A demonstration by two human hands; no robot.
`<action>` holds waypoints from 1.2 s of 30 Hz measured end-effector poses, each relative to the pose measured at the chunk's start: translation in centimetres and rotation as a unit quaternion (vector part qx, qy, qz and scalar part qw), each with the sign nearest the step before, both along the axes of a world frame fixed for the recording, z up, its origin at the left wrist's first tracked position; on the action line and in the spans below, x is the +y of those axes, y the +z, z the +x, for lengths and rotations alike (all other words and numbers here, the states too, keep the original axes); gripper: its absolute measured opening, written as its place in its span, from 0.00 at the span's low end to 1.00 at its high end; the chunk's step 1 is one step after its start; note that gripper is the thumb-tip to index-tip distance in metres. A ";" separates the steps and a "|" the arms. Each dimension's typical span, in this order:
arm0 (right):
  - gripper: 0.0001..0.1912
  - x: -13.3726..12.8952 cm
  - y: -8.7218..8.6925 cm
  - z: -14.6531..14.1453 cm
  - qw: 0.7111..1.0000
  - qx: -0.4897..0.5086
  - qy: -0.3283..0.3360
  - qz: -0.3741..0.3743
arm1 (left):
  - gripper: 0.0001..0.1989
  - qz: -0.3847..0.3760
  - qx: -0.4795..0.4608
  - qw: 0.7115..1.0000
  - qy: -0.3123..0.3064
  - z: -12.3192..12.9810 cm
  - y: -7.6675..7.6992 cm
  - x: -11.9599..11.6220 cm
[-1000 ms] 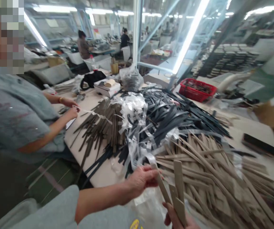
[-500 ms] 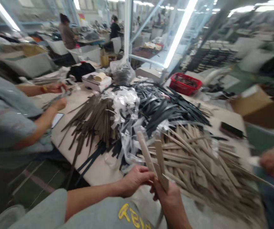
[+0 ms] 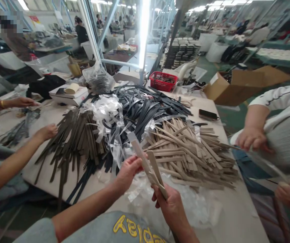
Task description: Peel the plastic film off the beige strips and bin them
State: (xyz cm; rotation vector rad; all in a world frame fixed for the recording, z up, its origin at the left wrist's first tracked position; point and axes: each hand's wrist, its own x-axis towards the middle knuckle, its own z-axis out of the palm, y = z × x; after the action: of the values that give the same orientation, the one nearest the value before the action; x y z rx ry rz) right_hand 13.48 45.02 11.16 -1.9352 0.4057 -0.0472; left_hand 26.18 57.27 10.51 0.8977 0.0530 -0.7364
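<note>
My right hand [image 3: 169,200] is closed around the lower ends of a few beige flat strips [image 3: 155,167], which fan apart upward. My left hand [image 3: 131,168] pinches the edge of the longest one, whose upper end [image 3: 135,141] looks whitish, like a film; whether that film is loose cannot be made out. Just beyond lies a large heap of similar beige strips [image 3: 177,152]. Crumpled white film pieces [image 3: 109,111] lie among dark navy strips [image 3: 147,111] and brown strips [image 3: 76,135]. Clear film [image 3: 195,202] lies under and beside my right hand.
A co-worker's hands [image 3: 253,138] hold a strip at the right edge; another's hands [image 3: 47,131] work at the left. On the table [image 3: 236,216] are a phone [image 3: 208,114], a red basket [image 3: 163,81] and a white box [image 3: 69,96]. A cardboard box [image 3: 233,87] stands beyond.
The view has swung right, showing more of the right-hand co-worker. My left hand has moved up along the strip, away from my right hand. The left co-worker's hands have spread apart.
</note>
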 end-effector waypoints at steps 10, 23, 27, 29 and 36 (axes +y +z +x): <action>0.18 -0.4 0.1 -2.1 0.999 -0.016 -0.028 -0.036 | 0.22 0.078 0.028 0.994 -0.069 -0.9 -0.6 -1.2; 0.15 -3.2 -1.5 -7.5 0.985 0.044 -0.164 -0.037 | 0.16 0.132 -0.006 0.972 -0.196 -5.9 -2.0 -3.1; 0.24 -7.0 -3.8 -14.5 0.917 0.141 -0.365 -0.073 | 0.19 0.224 -0.032 0.925 -0.305 -6.3 -4.1 -1.6; 0.25 -9.5 -5.2 -18.4 0.858 0.207 -0.457 -0.110 | 0.20 0.254 -0.022 0.910 -0.328 -6.3 -5.5 -0.6; 0.18 -18.5 -10.7 -24.5 0.725 0.408 -0.514 -0.210 | 0.17 0.307 -0.006 0.907 -0.288 -6.0 -8.1 2.8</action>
State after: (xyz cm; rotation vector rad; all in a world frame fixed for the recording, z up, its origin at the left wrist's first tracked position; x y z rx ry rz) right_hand -11.06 26.51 0.46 -1.8061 2.2008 0.0027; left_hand 20.13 60.04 2.36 1.5535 0.0050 -1.3052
